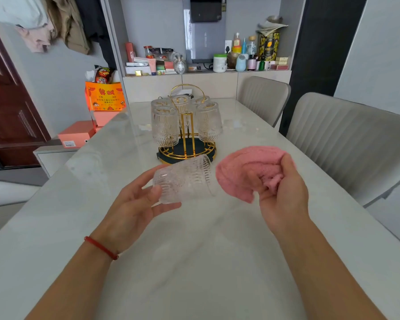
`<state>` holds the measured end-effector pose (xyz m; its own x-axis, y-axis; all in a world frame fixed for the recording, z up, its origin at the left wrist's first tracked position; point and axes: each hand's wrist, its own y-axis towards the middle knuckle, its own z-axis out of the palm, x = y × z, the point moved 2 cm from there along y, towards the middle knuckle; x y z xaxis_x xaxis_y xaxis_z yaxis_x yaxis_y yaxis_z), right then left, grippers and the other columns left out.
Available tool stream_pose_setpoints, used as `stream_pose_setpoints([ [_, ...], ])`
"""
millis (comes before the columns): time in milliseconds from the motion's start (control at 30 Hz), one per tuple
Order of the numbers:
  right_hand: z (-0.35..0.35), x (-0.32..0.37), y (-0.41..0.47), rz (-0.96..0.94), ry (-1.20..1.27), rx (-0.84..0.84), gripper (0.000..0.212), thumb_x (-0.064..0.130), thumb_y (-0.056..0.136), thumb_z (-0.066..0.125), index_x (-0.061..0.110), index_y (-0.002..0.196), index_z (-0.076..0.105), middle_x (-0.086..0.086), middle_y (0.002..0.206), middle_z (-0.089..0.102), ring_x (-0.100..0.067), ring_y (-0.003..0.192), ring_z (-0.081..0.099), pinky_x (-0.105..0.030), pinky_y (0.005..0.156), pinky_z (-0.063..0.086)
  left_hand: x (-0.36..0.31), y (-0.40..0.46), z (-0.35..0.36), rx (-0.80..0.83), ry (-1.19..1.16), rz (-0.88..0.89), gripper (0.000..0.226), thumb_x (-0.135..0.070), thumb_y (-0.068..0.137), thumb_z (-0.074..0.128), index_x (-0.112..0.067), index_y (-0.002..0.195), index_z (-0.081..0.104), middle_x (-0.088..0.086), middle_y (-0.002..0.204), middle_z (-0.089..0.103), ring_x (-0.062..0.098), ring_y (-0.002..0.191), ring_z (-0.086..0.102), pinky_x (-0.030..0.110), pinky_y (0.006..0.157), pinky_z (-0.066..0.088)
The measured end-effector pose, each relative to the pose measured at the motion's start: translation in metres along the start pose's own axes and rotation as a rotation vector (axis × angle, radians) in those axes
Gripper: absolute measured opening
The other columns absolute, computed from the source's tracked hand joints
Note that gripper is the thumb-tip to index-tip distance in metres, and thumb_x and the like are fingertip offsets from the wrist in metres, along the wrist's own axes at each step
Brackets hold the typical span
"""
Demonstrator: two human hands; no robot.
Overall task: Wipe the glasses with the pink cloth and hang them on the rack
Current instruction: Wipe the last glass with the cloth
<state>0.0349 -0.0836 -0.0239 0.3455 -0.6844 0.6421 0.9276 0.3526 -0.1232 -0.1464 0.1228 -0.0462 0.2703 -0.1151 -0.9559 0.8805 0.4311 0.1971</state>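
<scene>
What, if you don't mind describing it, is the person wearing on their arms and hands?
Both forearms are bare, with no sleeves in view. The left hand has a thin red string bracelet around its wrist. The right hand and its wrist carry nothing: no ring, watch or glove shows on either hand.

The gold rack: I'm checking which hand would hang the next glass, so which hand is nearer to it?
Right, slightly. The right hand, holding the pink cloth, is just right of the rack; the left hand, holding the glass, is lower left.
</scene>
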Motion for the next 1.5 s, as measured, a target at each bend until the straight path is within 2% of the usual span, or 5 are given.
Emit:
stream_pose_setpoints([
  [300, 0.020, -0.043, -0.015, -0.094, -0.506, 0.451, 0.052, 0.052, 0.098, 0.050, 0.010, 0.118, 0.072, -0.042, 0.096, 0.065, -0.080, 0.091, 0.043, -0.080, 0.084, 0.045, 0.006, 0.005, 0.020, -0.109, -0.346, -0.249, 0.040, -0.036, 0.092, 0.048, -0.009, 0.111, 0.070, 0.021, 0.105, 0.058, 0.029, 0.075, 0.052, 0.032, 0.056, 0.051],
  [500, 0.025, -0.059, -0.034, 0.138, -0.263, 0.592, 0.060, 0.055, 0.097, 0.043, 0.013, 0.133, 0.065, -0.019, 0.131, 0.066, -0.029, 0.125, 0.060, -0.044, 0.115, 0.037, 0.008, 0.009, 0.021, -0.123, -0.257, -0.214, 0.039, -0.033, 0.093, 0.046, -0.013, 0.103, 0.078, 0.020, 0.102, 0.063, 0.026, 0.076, 0.055, 0.033, 0.054, 0.048],
  [667, 0.018, -0.060, -0.028, -0.020, -0.485, 0.519, 0.025, 0.021, 0.091, 0.069, 0.020, 0.116, 0.066, -0.004, 0.117, 0.072, -0.023, 0.091, 0.067, -0.035, 0.061, 0.049, 0.010, 0.008, 0.022, -0.125, -0.191, -0.201, 0.050, -0.034, 0.106, 0.034, -0.001, 0.130, 0.063, 0.020, 0.099, 0.060, 0.026, 0.069, 0.052, 0.034, 0.050, 0.046],
  [1300, 0.011, -0.052, -0.024, -0.323, -1.059, 0.522, 0.022, 0.024, 0.089, 0.073, 0.023, 0.110, 0.076, 0.009, 0.097, 0.077, -0.011, 0.089, 0.073, -0.042, 0.080, 0.063, 0.007, -0.004, 0.023, -0.211, 0.270, -0.489, 0.035, -0.047, 0.091, 0.033, -0.024, 0.065, 0.039, 0.008, 0.060, 0.043, 0.014, 0.045, 0.020, 0.016, 0.040, 0.017],
  [1500, 0.014, -0.054, -0.028, -0.177, -1.076, 0.405, 0.029, 0.035, 0.097, 0.060, 0.008, 0.087, 0.065, 0.004, 0.049, 0.059, -0.019, 0.035, 0.056, -0.037, 0.040, 0.051, 0.005, -0.001, 0.045, -0.316, 0.225, -0.271, 0.034, -0.054, 0.098, 0.037, -0.024, 0.082, 0.043, 0.001, 0.058, 0.030, 0.015, 0.046, 0.023, 0.020, 0.044, 0.019],
])
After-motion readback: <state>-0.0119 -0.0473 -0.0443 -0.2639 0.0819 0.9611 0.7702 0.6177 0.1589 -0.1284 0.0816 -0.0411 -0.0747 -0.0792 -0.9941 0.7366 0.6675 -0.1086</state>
